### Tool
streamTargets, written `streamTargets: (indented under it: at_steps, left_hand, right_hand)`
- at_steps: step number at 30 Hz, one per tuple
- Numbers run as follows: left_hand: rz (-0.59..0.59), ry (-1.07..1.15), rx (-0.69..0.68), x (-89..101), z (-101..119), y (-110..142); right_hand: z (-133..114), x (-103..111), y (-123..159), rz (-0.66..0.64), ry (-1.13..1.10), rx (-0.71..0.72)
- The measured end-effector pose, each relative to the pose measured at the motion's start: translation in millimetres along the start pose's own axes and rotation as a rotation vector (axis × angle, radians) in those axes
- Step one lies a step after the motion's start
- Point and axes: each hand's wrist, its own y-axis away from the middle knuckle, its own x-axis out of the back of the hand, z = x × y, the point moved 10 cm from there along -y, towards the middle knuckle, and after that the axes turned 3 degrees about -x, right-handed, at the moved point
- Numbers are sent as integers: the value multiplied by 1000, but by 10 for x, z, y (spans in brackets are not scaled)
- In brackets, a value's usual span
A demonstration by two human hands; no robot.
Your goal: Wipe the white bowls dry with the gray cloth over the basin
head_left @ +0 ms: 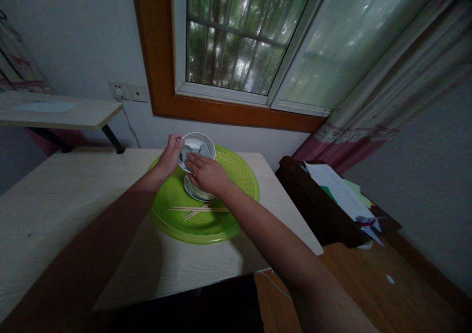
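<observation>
A white bowl [193,141] is tilted toward me, its rim gripped by my left hand [170,156]. Inside it, my right hand [208,173] presses a grey cloth [204,150] against the bowl; the fingers partly cover the cloth. Below the hands, more dishware [191,190], a bowl or plate partly hidden by my right hand, sits in a round green plastic basket tray [236,163]. Several light wooden chopsticks [191,209] lie crossed in the front part of the tray.
The tray rests on a pale wooden table [92,180]. A raised shelf [92,111] stands at the left, near a wall socket [127,92] with a plugged cable. Behind is a barred window [239,43]. Papers [335,185] lie on dark brown furniture at right.
</observation>
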Motion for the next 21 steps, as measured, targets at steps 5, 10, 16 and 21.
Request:
streamTargets:
  at_steps: [5, 10, 16, 21]
  left_hand:
    - [-47, 30, 8, -68, -32, 2]
    - [-80, 51, 8, -121, -12, 20]
    - [-26, 3, 8, -52, 29, -3]
    - [25, -20, -17, 19, 8, -28]
  right_hand:
    - [69, 3, 5, 1, -27, -105]
    - [172, 9, 13, -1, -18, -210]
    - [230, 66, -10, 13, 104, -315]
    - [177, 110, -33, -33, 177, -310]
